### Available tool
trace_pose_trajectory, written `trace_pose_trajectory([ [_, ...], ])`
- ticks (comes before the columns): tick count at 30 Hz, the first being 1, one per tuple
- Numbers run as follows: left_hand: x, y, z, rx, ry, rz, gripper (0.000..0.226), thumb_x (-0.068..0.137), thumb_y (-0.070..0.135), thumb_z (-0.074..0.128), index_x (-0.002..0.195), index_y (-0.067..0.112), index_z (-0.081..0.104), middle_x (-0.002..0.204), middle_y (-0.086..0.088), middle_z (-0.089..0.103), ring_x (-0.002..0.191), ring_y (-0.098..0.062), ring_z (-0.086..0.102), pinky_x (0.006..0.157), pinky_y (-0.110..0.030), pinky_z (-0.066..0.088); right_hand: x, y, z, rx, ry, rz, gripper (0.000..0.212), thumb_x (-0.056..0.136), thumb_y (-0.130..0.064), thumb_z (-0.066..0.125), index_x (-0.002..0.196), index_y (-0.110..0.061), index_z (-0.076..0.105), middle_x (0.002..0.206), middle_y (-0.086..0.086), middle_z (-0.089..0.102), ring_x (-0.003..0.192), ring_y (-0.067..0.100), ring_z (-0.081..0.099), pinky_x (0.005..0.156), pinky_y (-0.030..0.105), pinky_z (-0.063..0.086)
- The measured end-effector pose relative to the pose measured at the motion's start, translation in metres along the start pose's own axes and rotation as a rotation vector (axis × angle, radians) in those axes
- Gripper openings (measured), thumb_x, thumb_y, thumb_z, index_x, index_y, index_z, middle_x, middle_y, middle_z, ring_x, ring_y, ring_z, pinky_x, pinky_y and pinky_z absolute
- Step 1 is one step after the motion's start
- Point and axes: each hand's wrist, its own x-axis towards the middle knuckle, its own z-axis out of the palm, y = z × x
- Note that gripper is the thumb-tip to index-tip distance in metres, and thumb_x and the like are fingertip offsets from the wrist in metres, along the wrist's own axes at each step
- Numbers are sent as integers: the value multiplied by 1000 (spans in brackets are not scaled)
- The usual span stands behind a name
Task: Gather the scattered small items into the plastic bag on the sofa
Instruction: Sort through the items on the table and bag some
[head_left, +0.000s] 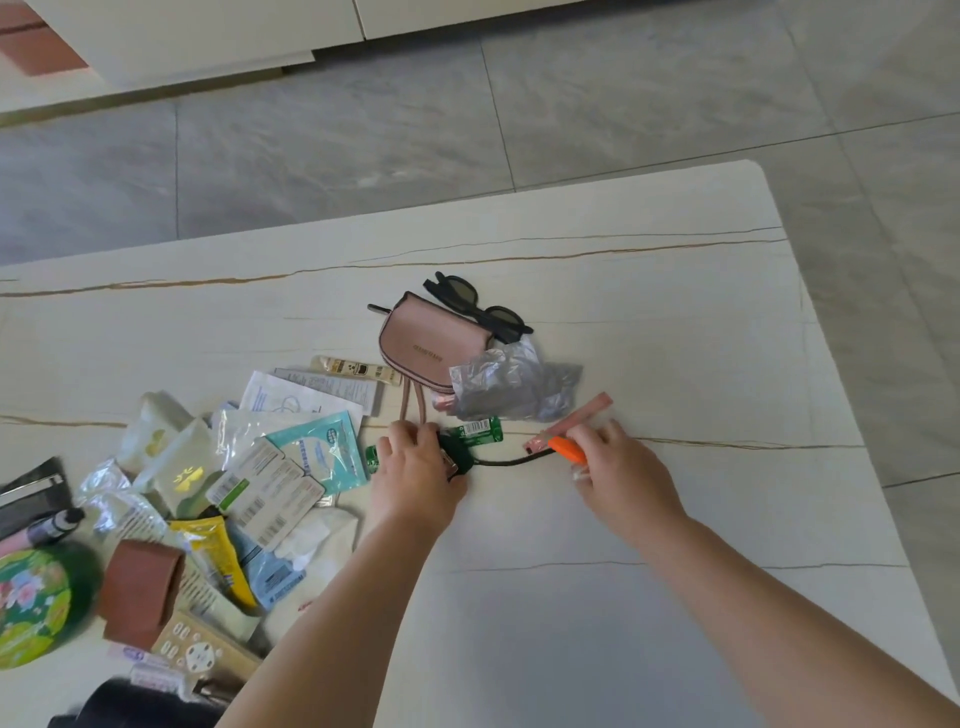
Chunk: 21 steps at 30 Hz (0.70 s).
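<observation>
The left hand (415, 467) lies knuckles up near the middle of the surface (675, 322), its fingers curled round a dark green item (457, 451) with a black cord (514, 460) running out of it to the right. The right hand (618, 467) grips the other end — an orange piece (567, 448) pinched between thumb and fingers. Just beyond the two hands lie a green wrapper (480, 429) and a pink sachet (571, 420), and behind those a crumpled clear plastic bag (511, 387) rests against a pink pouch (434, 345). Black sunglasses (475, 306) sit touching the pouch's far side. Toward the left edge of the surface the scattered small items (280, 457) overlap in a heap — packets, sachets, a yellow tube (215, 553), a brown case (143, 590) and a green round tin (36, 605) at the near left corner. Beyond the far edge, grey floor tiles (571, 104).
</observation>
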Motion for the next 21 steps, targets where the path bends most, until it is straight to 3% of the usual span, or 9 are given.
trace_pose_trajectory([
  [3,4,3,-2,47,-56,-12,66,78,49,66,129,15,42,127,-8,37,116,-26,39,95,-36,43,15,2,-4,-24,-22,-8,40,90,-27,55,129,-27,45,114,5,51,96,27,58,68,31,39],
  [8,-3,7,0,147,-103,-9,65,77,58,63,124,16,45,125,-6,40,114,-24,41,93,-34,42,25,4,-6,41,23,85,31,90,-22,56,120,-27,55,119,2,48,95,26,58,69,32,44],
  [12,-13,10,11,195,-115,44,63,78,61,59,122,18,47,124,-2,48,116,-23,41,95,-33,36,26,3,-6,-80,-16,151,24,93,-31,52,112,-16,53,105,6,49,95,27,57,64,32,37],
  [15,-20,11,18,167,-119,40,61,78,63,59,117,18,47,119,0,55,114,-22,45,92,-31,37,16,7,0,-75,-29,238,22,93,-27,54,110,-12,51,110,7,46,96,27,57,61,31,35],
  [18,-30,10,21,76,-147,10,60,77,64,59,112,17,46,112,-1,57,107,-22,51,89,-31,41,2,15,7,33,-34,302,18,91,-18,55,108,-13,51,110,7,50,96,28,57,62,30,36],
  [21,-40,15,14,-239,-245,-75,52,79,54,66,107,15,45,104,-2,57,92,-21,59,75,-32,51,-12,20,3,293,-59,418,10,91,-22,54,95,-14,50,88,4,59,83,29,57,61,28,34],
])
